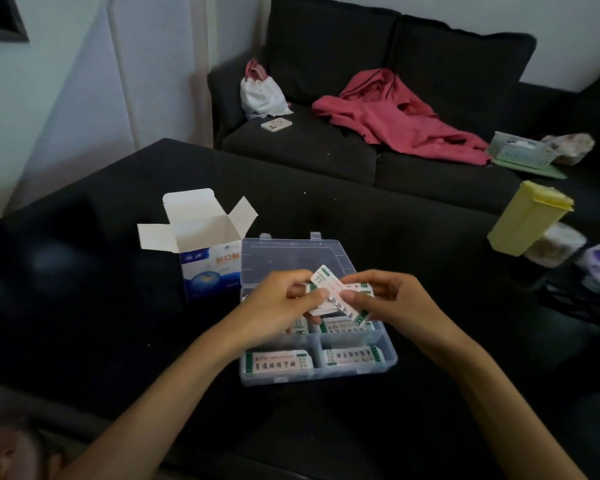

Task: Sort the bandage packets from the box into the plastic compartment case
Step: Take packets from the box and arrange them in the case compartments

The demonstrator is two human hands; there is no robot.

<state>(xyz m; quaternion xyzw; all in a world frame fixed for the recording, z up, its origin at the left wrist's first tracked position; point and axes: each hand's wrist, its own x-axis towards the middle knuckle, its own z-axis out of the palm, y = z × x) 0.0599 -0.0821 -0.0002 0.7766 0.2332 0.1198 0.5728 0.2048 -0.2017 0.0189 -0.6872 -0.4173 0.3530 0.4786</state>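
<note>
Both hands meet above the middle of a clear plastic compartment case (388, 358) that lies open on a black table (84, 306), its lid (291, 254) laid back flat beyond the fingers. The left hand (278, 303) and the right hand (392, 303) together pinch a small sheaf of white bandage packets (333, 292) with green end stripes, thumbs on top and fingers curled underneath; one packet sticks up at a tilt between the two thumbs. Below and nearer than the hands, the case's two nearest compartments each hold a packet lying flat (278, 362), and the two compartments just under the hands also show packets, partly hidden by the wrists. The packets carry a row of dark Chinese characters between green bands, too blurred to read with certainty. Just left of the left hand, touching the case's far left corner, stands a blue-and-white cardboard box (208, 268) with its top flaps open; its inside cannot be seen down to the bottom. Its front bears orange Chinese characters and a blue globe-like picture. Well to the right of the right hand stands a pale yellow lidded container (523, 220).
</note>
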